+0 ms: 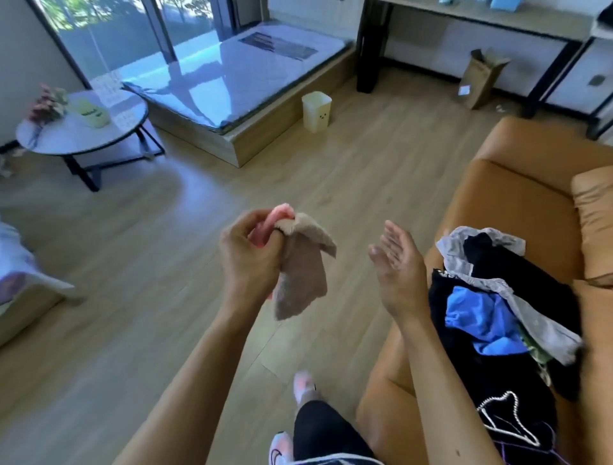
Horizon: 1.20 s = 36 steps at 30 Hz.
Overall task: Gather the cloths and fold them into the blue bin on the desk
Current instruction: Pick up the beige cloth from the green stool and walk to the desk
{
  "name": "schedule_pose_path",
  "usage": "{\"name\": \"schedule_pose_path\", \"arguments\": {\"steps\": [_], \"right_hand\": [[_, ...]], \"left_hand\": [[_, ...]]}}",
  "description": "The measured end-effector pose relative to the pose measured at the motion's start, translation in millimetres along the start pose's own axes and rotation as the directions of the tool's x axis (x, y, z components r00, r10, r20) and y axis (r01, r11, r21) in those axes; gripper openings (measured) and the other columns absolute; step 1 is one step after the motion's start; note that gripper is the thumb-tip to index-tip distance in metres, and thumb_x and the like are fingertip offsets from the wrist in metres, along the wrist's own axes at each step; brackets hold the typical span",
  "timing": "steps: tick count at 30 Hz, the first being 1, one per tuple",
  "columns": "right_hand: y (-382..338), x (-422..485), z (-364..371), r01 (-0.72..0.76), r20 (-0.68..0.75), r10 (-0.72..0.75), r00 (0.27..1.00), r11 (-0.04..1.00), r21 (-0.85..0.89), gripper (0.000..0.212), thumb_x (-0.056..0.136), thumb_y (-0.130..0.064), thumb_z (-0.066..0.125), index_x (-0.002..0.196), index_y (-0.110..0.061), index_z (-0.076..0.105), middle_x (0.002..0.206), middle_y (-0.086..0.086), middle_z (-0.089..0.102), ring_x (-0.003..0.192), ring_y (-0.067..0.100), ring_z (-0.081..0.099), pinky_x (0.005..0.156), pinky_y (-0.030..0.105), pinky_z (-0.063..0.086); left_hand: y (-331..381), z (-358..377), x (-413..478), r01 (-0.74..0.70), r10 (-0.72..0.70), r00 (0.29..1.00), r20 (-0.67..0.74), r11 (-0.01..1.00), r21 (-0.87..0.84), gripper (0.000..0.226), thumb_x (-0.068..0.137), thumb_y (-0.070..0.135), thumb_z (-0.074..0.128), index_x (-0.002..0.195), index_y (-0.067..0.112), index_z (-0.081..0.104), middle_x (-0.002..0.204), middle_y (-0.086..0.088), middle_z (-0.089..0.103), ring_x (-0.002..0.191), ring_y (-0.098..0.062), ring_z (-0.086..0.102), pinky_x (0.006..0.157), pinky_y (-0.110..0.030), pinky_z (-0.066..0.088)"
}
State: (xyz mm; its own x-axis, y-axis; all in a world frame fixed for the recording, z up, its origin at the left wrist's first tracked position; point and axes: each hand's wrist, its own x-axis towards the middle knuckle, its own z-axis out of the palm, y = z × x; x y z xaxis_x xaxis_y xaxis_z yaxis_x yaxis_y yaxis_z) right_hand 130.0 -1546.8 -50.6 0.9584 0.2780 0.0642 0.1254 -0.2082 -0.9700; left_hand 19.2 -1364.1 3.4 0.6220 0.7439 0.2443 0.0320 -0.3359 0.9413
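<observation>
Hidden: pink cloth (280,214) mostly covered by the left hand (248,255), with only a top edge and a sliver between the fingers (253,220) showing; bench (497,16) at top right cropped by the frame; small blue shapes (497,4) on it too blurred to identify; lower end of the pile of clothes (497,298) cut off.
Left hand: raised mid-frame over the wooden floor (166,265), back toward the camera, fingers curled, gripping the beige cloth (302,275) and pink cloth together at their upper end.
Right hand (398,269): raised beside the orange sofa (517,186), palm turned toward the left hand, fingers straight and relaxed, holding nothing, apart from the beige cloth.
Beige cloth: small, soft, knit-looking; hanging limp below the left hand, one corner flopped rightward.
Pile of clothes: on the sofa seat, right of the right hand; black garment (497,262), blue garment (481,318) and grey garment (537,318) tangled together.
</observation>
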Motion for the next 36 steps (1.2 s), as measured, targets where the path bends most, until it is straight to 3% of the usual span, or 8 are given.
{"name": "schedule_pose_path", "arguments": {"steps": [6,13,17,28,36], "right_hand": [[17,141,39,0.011,-0.066,-0.009,0.998,1.000,0.023,0.051,0.091,-0.025,0.063,0.140,-0.023,0.050,0.143,-0.008,0.054,0.129,0.007,0.054,0.110,0.037,0.046],[24,315,43,-0.025,-0.112,0.026,0.993,1.000,0.010,0.057,0.087,-0.036,0.061,0.142,-0.026,0.049,0.141,-0.011,0.055,0.130,0.002,0.052,0.109,0.038,0.047],[14,400,34,-0.020,-0.142,0.021,0.990,1.000,0.008,0.057,0.087,-0.036,0.061,0.142,-0.025,0.049,0.142,-0.010,0.054,0.131,0.002,0.051,0.110,0.037,0.046],[25,638,7,-0.006,-0.271,0.008,0.963,1.000,0.010,0.051,0.096,-0.019,0.065,0.144,-0.021,0.048,0.146,-0.006,0.052,0.133,0.005,0.051,0.115,0.037,0.041],[14,831,-31,-0.013,-0.383,-0.001,0.924,0.999,-0.035,0.052,0.097,-0.020,0.064,0.146,-0.017,0.047,0.147,-0.002,0.052,0.135,0.010,0.051,0.116,0.040,0.040]], "left_hand": [[-29,78,138,-0.027,0.031,0.998,0.061,0.998,-0.065,0.025,0.081,0.020,0.070,0.089,0.042,0.075,0.087,0.017,0.076,0.086,-0.002,0.071,0.072,-0.024,0.061],[-37,180,294,-0.056,0.063,0.990,0.127,0.997,-0.057,0.030,0.086,0.014,0.072,0.089,0.043,0.074,0.086,0.019,0.075,0.085,-0.001,0.071,0.066,-0.018,0.058],[-35,236,370,-0.060,0.070,0.989,0.133,0.996,-0.073,0.024,0.085,0.018,0.073,0.088,0.042,0.074,0.085,0.016,0.075,0.084,-0.004,0.071,0.068,-0.024,0.062],[-42,426,567,-0.063,0.106,0.965,0.240,0.982,-0.180,0.010,0.084,0.022,0.074,0.088,0.032,0.075,0.080,0.014,0.075,0.074,0.000,0.069,0.059,-0.013,0.051],[-28,573,719,-0.103,0.168,0.931,0.324,0.972,-0.210,0.010,0.084,0.021,0.072,0.087,0.030,0.073,0.078,0.013,0.073,0.071,-0.002,0.068,0.058,-0.015,0.052]]}}
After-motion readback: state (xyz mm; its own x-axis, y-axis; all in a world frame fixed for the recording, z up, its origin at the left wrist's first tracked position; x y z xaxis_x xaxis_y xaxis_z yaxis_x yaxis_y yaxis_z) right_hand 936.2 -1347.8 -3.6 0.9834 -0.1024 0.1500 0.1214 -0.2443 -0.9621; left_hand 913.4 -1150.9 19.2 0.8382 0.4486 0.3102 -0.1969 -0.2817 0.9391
